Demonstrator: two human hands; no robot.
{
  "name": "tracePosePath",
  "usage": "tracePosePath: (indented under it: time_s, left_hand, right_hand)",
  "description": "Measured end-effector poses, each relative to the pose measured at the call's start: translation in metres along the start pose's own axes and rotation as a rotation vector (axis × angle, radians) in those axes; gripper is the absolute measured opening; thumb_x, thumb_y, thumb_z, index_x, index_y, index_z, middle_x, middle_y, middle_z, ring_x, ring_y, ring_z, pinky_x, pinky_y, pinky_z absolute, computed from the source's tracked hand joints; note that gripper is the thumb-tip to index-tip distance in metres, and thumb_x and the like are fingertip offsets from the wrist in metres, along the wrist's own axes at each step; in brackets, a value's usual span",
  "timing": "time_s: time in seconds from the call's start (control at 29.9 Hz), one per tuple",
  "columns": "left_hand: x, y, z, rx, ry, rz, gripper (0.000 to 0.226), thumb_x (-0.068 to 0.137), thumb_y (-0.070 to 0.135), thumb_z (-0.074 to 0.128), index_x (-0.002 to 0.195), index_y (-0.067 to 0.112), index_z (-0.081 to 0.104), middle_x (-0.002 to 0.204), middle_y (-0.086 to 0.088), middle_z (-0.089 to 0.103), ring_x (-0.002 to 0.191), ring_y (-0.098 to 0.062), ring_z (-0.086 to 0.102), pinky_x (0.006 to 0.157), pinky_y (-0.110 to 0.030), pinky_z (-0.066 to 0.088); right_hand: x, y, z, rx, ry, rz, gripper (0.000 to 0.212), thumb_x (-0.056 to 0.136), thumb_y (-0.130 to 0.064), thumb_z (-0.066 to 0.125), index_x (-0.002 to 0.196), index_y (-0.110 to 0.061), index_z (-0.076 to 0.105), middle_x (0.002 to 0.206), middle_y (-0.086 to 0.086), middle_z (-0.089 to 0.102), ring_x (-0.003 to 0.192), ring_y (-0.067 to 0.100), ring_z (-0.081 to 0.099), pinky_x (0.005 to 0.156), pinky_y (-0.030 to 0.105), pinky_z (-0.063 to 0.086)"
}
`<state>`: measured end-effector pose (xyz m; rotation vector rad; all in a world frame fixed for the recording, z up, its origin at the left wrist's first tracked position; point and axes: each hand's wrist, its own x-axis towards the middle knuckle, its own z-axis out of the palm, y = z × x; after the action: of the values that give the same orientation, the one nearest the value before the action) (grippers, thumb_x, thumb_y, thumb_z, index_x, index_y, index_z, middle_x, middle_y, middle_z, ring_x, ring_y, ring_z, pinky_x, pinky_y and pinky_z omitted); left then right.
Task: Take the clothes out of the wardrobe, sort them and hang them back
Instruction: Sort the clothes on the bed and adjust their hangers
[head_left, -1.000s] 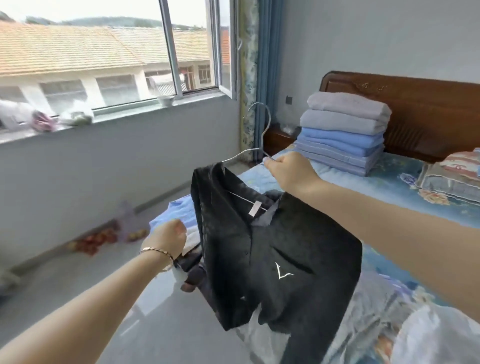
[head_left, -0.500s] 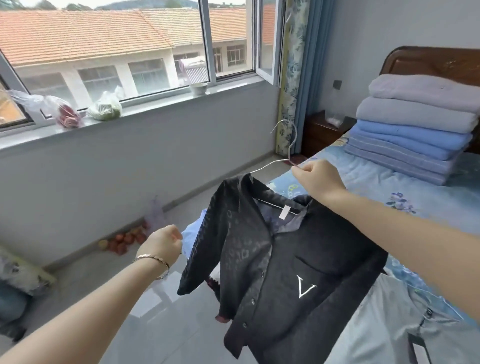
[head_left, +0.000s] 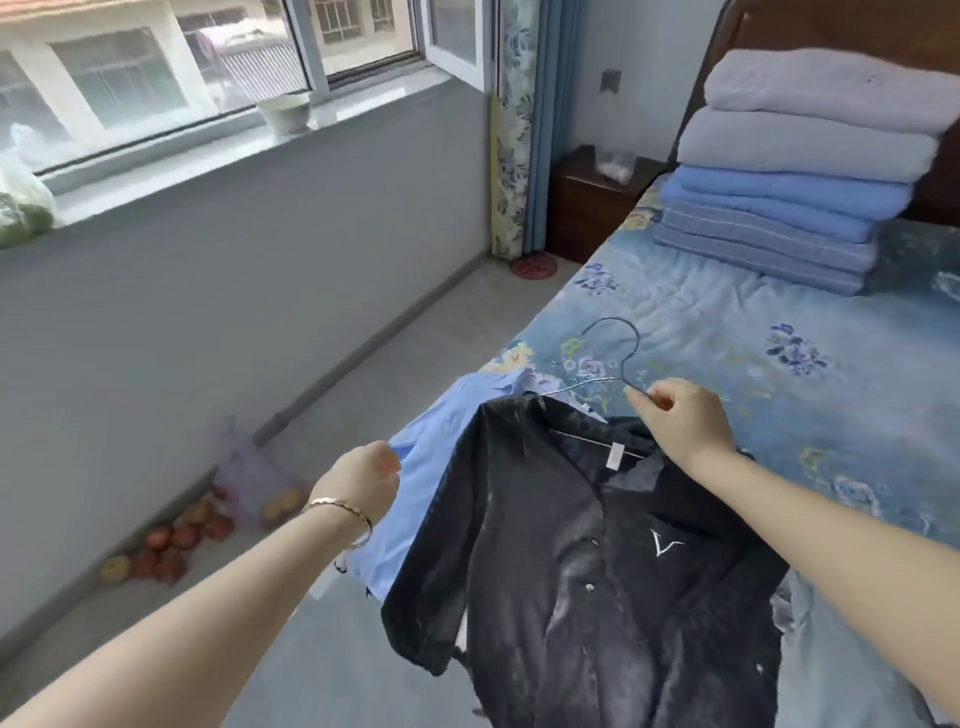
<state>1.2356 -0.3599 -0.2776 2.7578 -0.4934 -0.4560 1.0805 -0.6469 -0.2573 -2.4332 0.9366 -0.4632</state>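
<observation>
A black button shirt (head_left: 582, 561) with a white V mark hangs on a thin wire hanger (head_left: 613, 358) low over the near edge of the bed. My right hand (head_left: 685, 421) is closed on the hanger's neck, just above the collar. My left hand (head_left: 363, 478) is a closed fist to the left of the shirt's shoulder, apart from the black cloth, with a bracelet on the wrist. A light blue shirt (head_left: 415, 478) lies on the bed edge beneath the black one. A pale grey garment (head_left: 831, 665) lies at the lower right.
The bed (head_left: 727, 332) has a blue flowered cover and a stack of folded blankets (head_left: 795, 171) by the headboard. A wooden nightstand (head_left: 587, 202) stands in the corner. Fruit (head_left: 171, 540) lies on the floor by the wall under the window. A bowl (head_left: 285, 111) sits on the sill.
My right hand has brought the hanger and black shirt down towards the bed, and the shirt has spread open flatter. The view has tilted down and right.
</observation>
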Motion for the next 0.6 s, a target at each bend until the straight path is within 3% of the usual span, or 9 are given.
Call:
tracePosePath:
  time_s: [0.2, 0.27, 0.37, 0.47, 0.6]
  left_hand:
    - [0.112, 0.011, 0.023, 0.026, -0.154, 0.097, 0.017, 0.089, 0.011, 0.041, 0.09, 0.014, 0.057, 0.091, -0.003, 0.059, 0.08, -0.026, 0.055, 0.068, -0.027, 0.043]
    - [0.145, 0.029, 0.037, 0.018, -0.197, 0.133, 0.02, 0.088, 0.008, 0.04, 0.09, 0.015, 0.059, 0.092, -0.003, 0.058, 0.082, -0.026, 0.055, 0.072, -0.027, 0.044]
    - [0.192, 0.061, 0.067, 0.036, -0.251, 0.203, 0.021, 0.091, 0.007, 0.041, 0.083, 0.021, 0.054, 0.09, -0.001, 0.053, 0.08, -0.02, 0.046, 0.065, -0.024, 0.039]
    - [0.243, 0.088, 0.109, 0.063, -0.299, 0.226, 0.021, 0.09, 0.007, 0.038, 0.095, 0.017, 0.056, 0.096, -0.004, 0.058, 0.082, -0.021, 0.047, 0.07, -0.025, 0.038]
    - [0.316, 0.13, 0.175, 0.033, -0.356, 0.202, 0.025, 0.093, 0.011, 0.045, 0.114, 0.011, 0.059, 0.115, -0.009, 0.063, 0.105, -0.028, 0.058, 0.085, -0.029, 0.045]
  right_hand:
    - [0.032, 0.024, 0.047, -0.15, 0.079, 0.115, 0.057, 0.088, -0.026, 0.062, 0.045, -0.02, 0.026, 0.05, -0.003, 0.031, 0.065, 0.025, 0.041, 0.059, 0.033, 0.028]
    - [0.041, 0.043, 0.062, -0.16, 0.141, 0.147, 0.055, 0.086, -0.023, 0.065, 0.044, -0.017, 0.03, 0.049, -0.001, 0.033, 0.063, 0.028, 0.044, 0.058, 0.032, 0.029]
    - [0.064, 0.078, 0.084, -0.166, 0.245, 0.152, 0.049, 0.085, -0.03, 0.062, 0.047, -0.011, 0.038, 0.049, 0.0, 0.035, 0.057, 0.03, 0.046, 0.057, 0.03, 0.028]
    - [0.095, 0.116, 0.112, -0.179, 0.297, 0.071, 0.045, 0.082, -0.041, 0.046, 0.048, -0.017, 0.03, 0.048, -0.006, 0.025, 0.049, 0.025, 0.037, 0.057, 0.034, 0.023]
    - [0.144, 0.177, 0.158, -0.136, 0.367, 0.06, 0.036, 0.078, -0.028, 0.045, 0.05, -0.02, 0.023, 0.047, -0.003, 0.022, 0.047, 0.023, 0.031, 0.057, 0.034, 0.024]
